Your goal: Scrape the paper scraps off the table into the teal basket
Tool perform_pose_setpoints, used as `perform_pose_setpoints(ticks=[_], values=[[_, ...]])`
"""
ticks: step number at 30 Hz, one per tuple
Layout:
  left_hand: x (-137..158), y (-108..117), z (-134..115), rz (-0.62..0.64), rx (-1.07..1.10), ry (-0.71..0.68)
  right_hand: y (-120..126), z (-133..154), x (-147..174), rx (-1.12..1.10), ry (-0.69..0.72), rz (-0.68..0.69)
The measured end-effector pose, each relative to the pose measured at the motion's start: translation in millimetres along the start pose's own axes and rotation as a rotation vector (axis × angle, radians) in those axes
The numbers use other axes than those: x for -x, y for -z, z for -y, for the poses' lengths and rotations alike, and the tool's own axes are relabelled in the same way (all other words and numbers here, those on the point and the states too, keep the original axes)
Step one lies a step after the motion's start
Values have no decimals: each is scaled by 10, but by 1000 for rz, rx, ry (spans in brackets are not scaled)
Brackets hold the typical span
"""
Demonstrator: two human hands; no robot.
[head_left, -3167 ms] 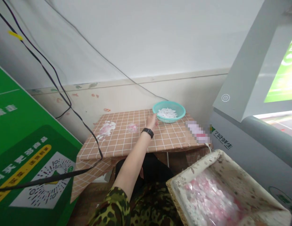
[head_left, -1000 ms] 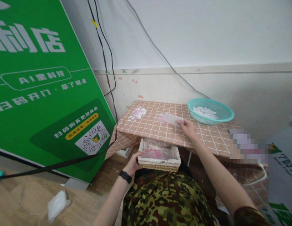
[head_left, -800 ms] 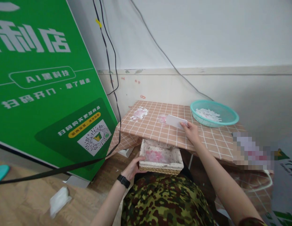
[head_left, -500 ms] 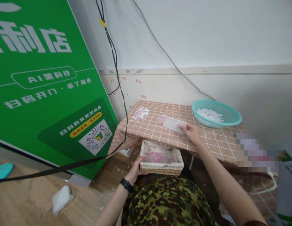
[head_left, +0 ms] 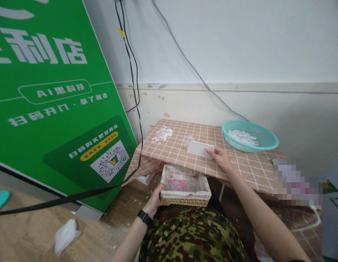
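Below the table's front edge, my left hand (head_left: pixel 157 199) grips the left side of a cloth-lined wicker basket (head_left: pixel 185 201). Inside the basket lies a pinkish, clear heap (head_left: pixel 179 185), too small to make out. My right hand (head_left: pixel 221 158) pinches the right end of a flat white card (head_left: pixel 198 149) just over the checked tablecloth (head_left: pixel 245 174). Behind the card is a small pink pile (head_left: pixel 190 139) on the cloth. Farther left sits a pile of white and pink bits (head_left: pixel 163 134).
A teal colander (head_left: pixel 250 135) holding white pieces stands at the table's back right. On the left rises a green sign panel (head_left: pixel 62 91), with a black cable (head_left: pixel 140 142) hanging before it. A plastic bag (head_left: pixel 66 235) lies on the floor.
My right hand has drawn the card slightly toward the table's front edge, away from the pink pile. My left hand still holds the basket. The view has shifted slightly.
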State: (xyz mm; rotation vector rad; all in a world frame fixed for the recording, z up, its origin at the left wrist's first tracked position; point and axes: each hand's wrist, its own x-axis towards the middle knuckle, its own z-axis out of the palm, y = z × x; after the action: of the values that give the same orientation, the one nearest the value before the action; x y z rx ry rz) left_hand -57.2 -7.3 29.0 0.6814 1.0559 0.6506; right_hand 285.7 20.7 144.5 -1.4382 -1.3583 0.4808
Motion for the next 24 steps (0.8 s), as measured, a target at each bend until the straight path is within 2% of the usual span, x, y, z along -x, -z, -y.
perform_pose_setpoints(ticks=[6,12,17,24], values=[[-53,-14,-3,-41,-15,34,-23,51,-13,-2,-54,-41],[-65,-28,14,-75,-22,33,-135,63,-62,-58,-39,83],[-59,-26,40,-95,-30,-3,-204,102,-85,-26,-27,71],[-59,-44,-17,-86,-17,32,-265,229,44,-22,-19,166]])
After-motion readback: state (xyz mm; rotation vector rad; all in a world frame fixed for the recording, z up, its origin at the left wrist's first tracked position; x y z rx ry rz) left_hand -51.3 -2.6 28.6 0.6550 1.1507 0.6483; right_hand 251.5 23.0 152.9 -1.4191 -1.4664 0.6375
